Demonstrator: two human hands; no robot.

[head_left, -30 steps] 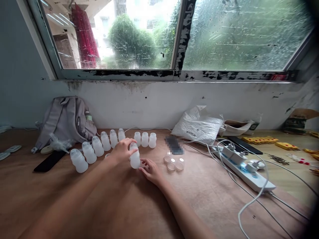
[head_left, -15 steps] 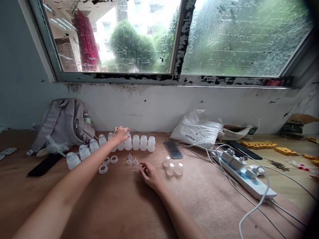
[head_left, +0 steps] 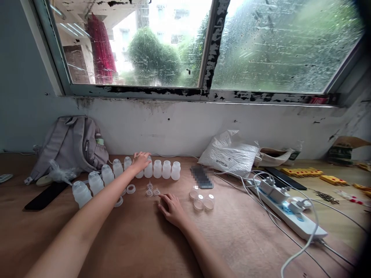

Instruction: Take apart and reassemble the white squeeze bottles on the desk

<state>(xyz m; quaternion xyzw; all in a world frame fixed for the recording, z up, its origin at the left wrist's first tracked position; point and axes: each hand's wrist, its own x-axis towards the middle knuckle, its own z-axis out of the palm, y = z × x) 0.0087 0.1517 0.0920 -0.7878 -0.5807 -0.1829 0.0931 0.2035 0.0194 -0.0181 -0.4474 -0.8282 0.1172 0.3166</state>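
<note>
Apparently, the fingers of the left hand [head_left: 141,160] curl at the top of an upright bottle [head_left: 148,170], which lies just below them, long axis vertical; whether they grip it, I cannot tell. The right hand [head_left: 173,210], loosely open, empty, is farther away, beside clear pieces [head_left: 148,193].

10 btls [head_left: 157,169], 3 teats [head_left: 148,193], 3 cvrs [head_left: 198,205].

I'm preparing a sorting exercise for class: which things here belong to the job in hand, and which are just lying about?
Likely in the job:
frosted bottles, left hand among them
pale rings
clear teats, beside the right hand
clear caps

Apparently just lying about:
backpack
power strip
silvery package
yellow pieces
</note>
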